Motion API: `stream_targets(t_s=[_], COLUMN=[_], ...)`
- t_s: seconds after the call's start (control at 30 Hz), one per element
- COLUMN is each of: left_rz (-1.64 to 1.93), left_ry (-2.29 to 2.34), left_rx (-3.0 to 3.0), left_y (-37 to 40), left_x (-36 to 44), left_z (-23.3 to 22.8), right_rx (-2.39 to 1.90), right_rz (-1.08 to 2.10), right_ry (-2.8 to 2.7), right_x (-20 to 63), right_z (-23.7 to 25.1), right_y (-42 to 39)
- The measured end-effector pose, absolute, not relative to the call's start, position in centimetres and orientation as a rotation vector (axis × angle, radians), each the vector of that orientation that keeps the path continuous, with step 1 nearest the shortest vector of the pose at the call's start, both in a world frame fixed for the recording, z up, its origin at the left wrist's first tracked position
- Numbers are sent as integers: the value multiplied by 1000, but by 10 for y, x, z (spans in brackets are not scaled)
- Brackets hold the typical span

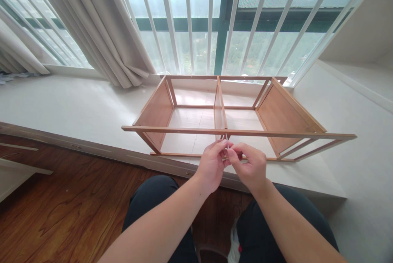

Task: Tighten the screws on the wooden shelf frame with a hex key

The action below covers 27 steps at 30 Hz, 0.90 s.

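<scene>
Pinching a slim grey rod (227, 141) between nearly closed hands (212, 166), wooden frame (196, 131) just beyond.

Head cam, fwd + down
Looks from above knees (156, 197); L hand (212, 166) & R hand (252, 164) close, wood frame (260, 133) just beyond, window (201, 44) farthest, up top.

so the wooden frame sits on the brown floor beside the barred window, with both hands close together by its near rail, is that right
The surface is wrong: the head view shows the wooden frame on the white ledge. The rest stands.
</scene>
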<state>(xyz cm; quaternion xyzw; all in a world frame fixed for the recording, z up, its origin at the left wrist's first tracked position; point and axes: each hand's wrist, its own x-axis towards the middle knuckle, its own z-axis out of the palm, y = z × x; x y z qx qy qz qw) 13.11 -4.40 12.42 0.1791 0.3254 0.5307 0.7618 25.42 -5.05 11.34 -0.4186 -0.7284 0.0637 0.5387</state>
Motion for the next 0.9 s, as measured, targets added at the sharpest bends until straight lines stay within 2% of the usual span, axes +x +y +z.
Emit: stream_targets(t_s=[0.63, 0.9], left_rz=[1094, 1092], left_ry=[705, 762], left_rx=[267, 252], left_y=[-38, -31], left_x=[127, 126], left_z=[124, 114], right_rx=[-1009, -828], right_rz=[187, 136], right_ry=[-1730, -1792], right_x=[255, 262], right_z=[116, 124], right_y=[-51, -58])
